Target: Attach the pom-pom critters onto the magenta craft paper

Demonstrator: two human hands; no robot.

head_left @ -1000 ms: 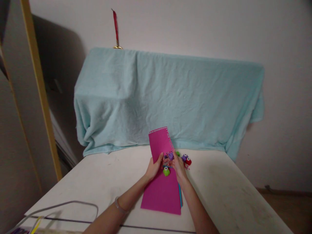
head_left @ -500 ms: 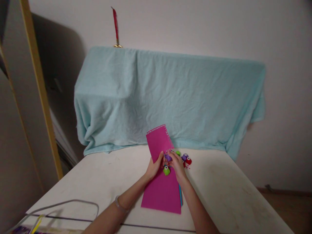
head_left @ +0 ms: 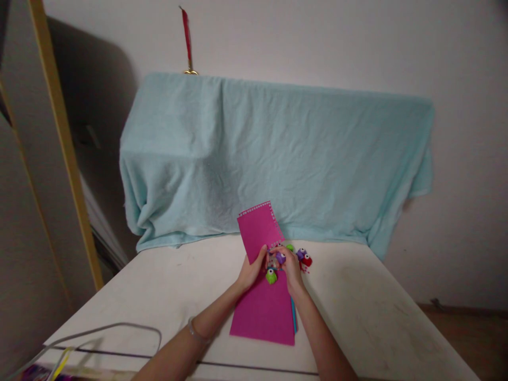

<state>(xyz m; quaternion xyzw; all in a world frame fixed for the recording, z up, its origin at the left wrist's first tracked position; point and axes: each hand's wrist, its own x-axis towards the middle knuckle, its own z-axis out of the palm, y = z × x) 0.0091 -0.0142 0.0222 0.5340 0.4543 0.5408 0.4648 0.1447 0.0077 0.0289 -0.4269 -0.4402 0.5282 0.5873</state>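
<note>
My left hand [head_left: 250,271] grips a pink card [head_left: 259,228] by its lower edge, thumb in front. The card is tilted up and has a row of pale dots along its top and right edges. My right hand [head_left: 292,270] is closed around a small purple figure with a white eye [head_left: 281,258], close to the card's lower right corner. Just below, between the hands, is a green figure with a white eye [head_left: 271,276]. A larger pink sheet [head_left: 262,315] lies flat on the table under both hands. Tiny pieces near the fingertips are too small to make out.
Right of my right hand lie another purple figure [head_left: 301,254], a red figure [head_left: 307,260] and a green one [head_left: 290,247]. A blue edge [head_left: 294,316] shows beside the pink sheet. A light blue cloth [head_left: 297,159] hangs behind the white table [head_left: 357,307]; a grey cable [head_left: 119,324] lies front left.
The purple figure in my right hand has shifted slightly right, and the right fingers have moved a little with it. The pink card and my left hand stay nearly in place.
</note>
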